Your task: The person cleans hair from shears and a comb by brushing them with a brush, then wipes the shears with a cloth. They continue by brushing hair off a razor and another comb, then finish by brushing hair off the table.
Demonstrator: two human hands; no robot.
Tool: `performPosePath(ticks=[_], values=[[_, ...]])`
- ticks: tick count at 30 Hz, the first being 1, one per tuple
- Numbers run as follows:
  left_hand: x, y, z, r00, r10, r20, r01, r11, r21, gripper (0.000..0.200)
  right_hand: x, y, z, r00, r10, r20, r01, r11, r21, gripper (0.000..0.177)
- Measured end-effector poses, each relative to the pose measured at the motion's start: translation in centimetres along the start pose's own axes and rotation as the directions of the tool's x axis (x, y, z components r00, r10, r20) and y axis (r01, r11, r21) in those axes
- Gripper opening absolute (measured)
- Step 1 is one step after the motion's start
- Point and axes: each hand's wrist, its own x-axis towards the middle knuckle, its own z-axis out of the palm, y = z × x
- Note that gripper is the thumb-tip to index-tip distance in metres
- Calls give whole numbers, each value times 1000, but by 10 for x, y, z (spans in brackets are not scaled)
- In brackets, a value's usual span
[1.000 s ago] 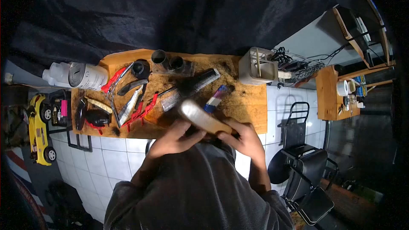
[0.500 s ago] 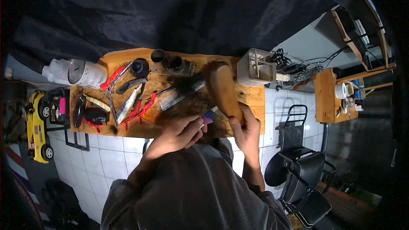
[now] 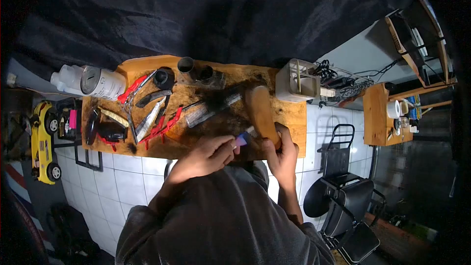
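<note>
My right hand is wrapped round the lower end of a wooden brush, its smooth back facing up and its far end pointing away from me. In my left hand a small brush with a purple and blue handle is pinched between fingers and thumb. Its pale bristle end reaches close to the side of the wooden brush. Beyond the hands, a metal-coloured comb lies on the hair-strewn wooden table.
Red-handled clips, a razor-like white tool and a black clipper lie at the left. Dark cups stand at the back, a large white can far left, a plastic container back right. A black chair stands right.
The wooden brush, blurred before, has shifted slightly nearer to me and to the right, and now looks steadier. My left hand stays beside it with the small brush.
</note>
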Motion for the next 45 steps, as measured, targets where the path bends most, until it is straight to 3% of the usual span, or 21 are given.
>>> performPosePath(ticks=[2, 3, 5, 8, 11, 15, 16, 19, 20, 23, 24, 27, 28, 31, 32, 36, 39, 40, 43, 45], values=[[-7, 16, -5, 996, -87, -16, 85, 992, -92, 23, 1, 5, 1, 999, 25, 39, -24, 999, -25, 28], [-10, 16, -9, 996, -43, -83, 37, 997, -63, 25, 1, 8, 3, 998, 35, 59, -33, 999, -38, 28], [-12, 9, -21, 997, -26, -79, 7, 973, -233, 26, -4, 17, 5, 993, 85, 83, -86, 996, 8, 31], [-13, 5, -22, 993, -47, -107, 22, 975, -223, 25, -10, 21, 0, 987, 119, 105, -121, 993, 12, 32], [-4, -10, -13, 995, 82, -51, -78, 994, 76, 21, -12, 17, 2, 995, 59, 81, -62, 998, 30, 31], [-5, 0, 4, 989, 118, -88, -108, 988, 112, 17, -4, 0, 4, 959, 223, 174, -216, 975, -57, 30], [-5, 6, 0, 997, -7, -80, 6, 1000, -8, 20, -3, 4, 7, 985, 124, 120, -124, 992, -9, 30], [-11, 8, -13, 986, -50, -157, 8, 965, -261, 23, -7, 5, 4, 981, 137, 140, -130, 990, -58, 30], [-9, 3, -18, 988, 28, -154, -72, 956, -284, 25, -10, 10, 3, 979, 140, 147, -133, 989, -58, 31], [-8, 2, -24, 979, 90, -182, -113, 987, -118, 24, -14, 22, 4, 979, 128, 158, -127, 992, -16, 32], [-8, 6, -24, 981, 101, -163, -100, 995, 13, 23, -15, 23, 5, 981, 116, 153, -121, 992, 25, 32], [-3, -5, -13, 978, 192, -87, -176, 971, 163, 23, -8, 4, 13, 989, 68, 132, -74, 996, 40, 30], [-5, -3, -11, 983, 170, -63, -159, 976, 146, 22, -4, -2, 16, 991, 47, 123, -51, 998, 27, 29], [-11, 11, -14, 975, 128, -181, -123, 992, 40, 22, -4, 9, 25, 991, 5, 135, -13, 998, 62, 29], [-9, 1, -18, 971, 73, -228, -110, 982, -154, 23, -4, 12, 21, 978, 54, 202, -54, 999, -8, 30], [-10, 4, -30, 957, 140, -255, -179, 974, -138, 23, -9, 26, 15, 980, 48, 193, -42, 998, -35, 31], [-5, 2, -23, 978, 53, -201, -54, 999, 4, 22, -9, 15, 7, 977, 89, 194, -99, 994, 43, 33], [-3, 5, -20, 982, 73, -174, -29, 971, 239, 18, -7, 11, 9, 977, 82, 199, -97, 993, 67, 32], [2, -6, -5, 980, 164, -112, -131, 959, 252, 14, -1, 7, 16, 973, 55, 224, -55, 998, -6, 33], [3, -8, -8, 966, 190, -177, -156, 969, 190, 15, 0, 8, 18, 972, 45, 229, -34, 998, -50, 34]])
